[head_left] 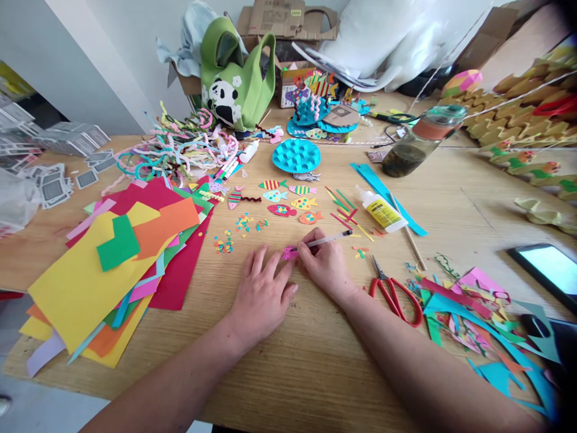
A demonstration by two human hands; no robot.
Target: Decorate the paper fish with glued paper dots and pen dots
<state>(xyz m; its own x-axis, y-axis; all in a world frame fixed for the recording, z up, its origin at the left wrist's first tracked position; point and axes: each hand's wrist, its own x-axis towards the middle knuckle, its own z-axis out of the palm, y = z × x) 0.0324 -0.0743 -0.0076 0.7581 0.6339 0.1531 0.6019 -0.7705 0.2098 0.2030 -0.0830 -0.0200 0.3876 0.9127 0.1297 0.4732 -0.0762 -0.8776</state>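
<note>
Here, mid-frame, I have the left hand (264, 294) spread flat, fingertips at the pink paper fish (288, 254), probably to stop it sliding. My right hand (327, 264) has a narrow grip, pinching the pen (329, 237) near its tip, presumably for fine control. Other paper fish (303, 203) lie above the hands, seemingly out of their way; the scissors (382, 276) sit right of centre on the worktop (293, 367), perhaps for easy reach.

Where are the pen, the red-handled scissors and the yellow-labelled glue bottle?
Pen (328, 238): head view, on the exposed barrel.
Red-handled scissors (381, 275): head view, on the metal just above the handles.
Glue bottle (383, 212): head view, on the yellow label.
</note>
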